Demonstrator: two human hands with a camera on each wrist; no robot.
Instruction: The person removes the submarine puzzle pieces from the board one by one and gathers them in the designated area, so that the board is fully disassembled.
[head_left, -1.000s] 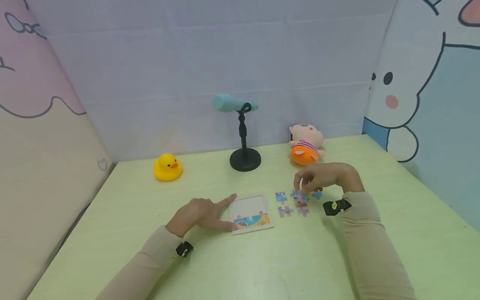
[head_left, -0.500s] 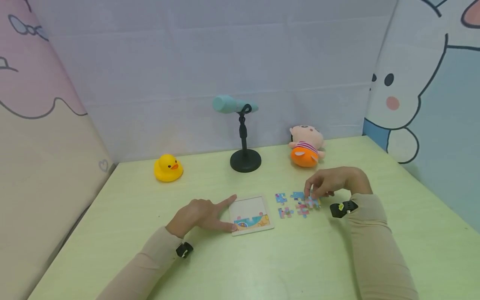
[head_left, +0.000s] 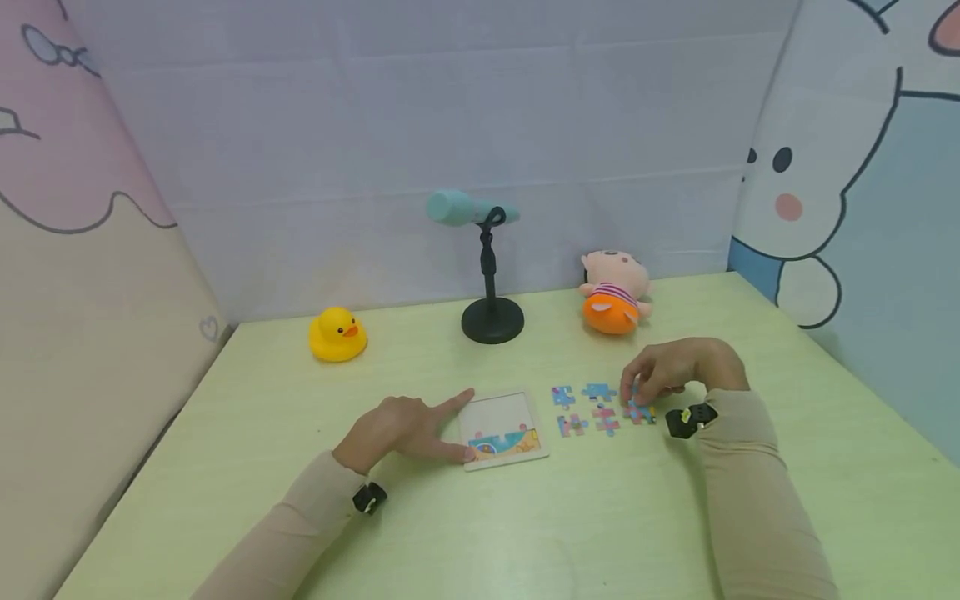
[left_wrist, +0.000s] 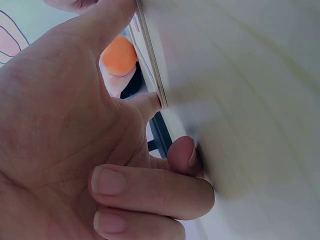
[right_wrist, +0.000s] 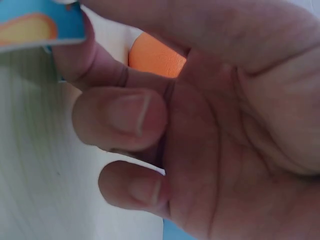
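My right hand [head_left: 663, 367] pinches a colourful jigsaw piece [right_wrist: 40, 27] between thumb and index finger, low over the table. In the right wrist view, its other fingers are bent towards the palm. Several loose pieces lie to its left, among them a blue piece [head_left: 598, 391] and a pink piece [head_left: 605, 418]. My left hand [head_left: 401, 425] has thumb and index finger spread along the left side of the puzzle tray [head_left: 538, 433], touching its corners. Joined pieces [head_left: 501, 443] cover the tray's near part; its white base [head_left: 497, 410] shows behind them.
A yellow rubber duck [head_left: 337, 335] stands at the back left. Behind the tray is a black stand [head_left: 492, 321] bearing a mint-green microphone-shaped object [head_left: 459, 208]. A plush doll [head_left: 613, 292] sits behind my right hand.
My right hand has carried the pinched piece to the right and slightly nearer, uncovering the blue piece in the back row. My left hand stays on the tray.
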